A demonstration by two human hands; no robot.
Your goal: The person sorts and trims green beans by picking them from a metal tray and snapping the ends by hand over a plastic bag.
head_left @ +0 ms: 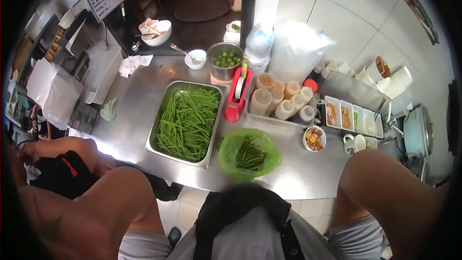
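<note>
Both my arms are bent, with the left elbow and right elbow raised at either side. My forearms run out past the lower left and right edges, so neither hand shows. Before me on the steel counter stands a metal tray full of long green beans. Beside it sits an open green plastic bag with thin, darker green cut pieces inside. A red tape dispenser stands just behind the bag.
Behind are a metal pot of small green citrus fruits, a white bowl with a spoon and a basket of squeeze bottles. Rightward are a condiment box and a cup of browned pieces. Another person's arm is at left.
</note>
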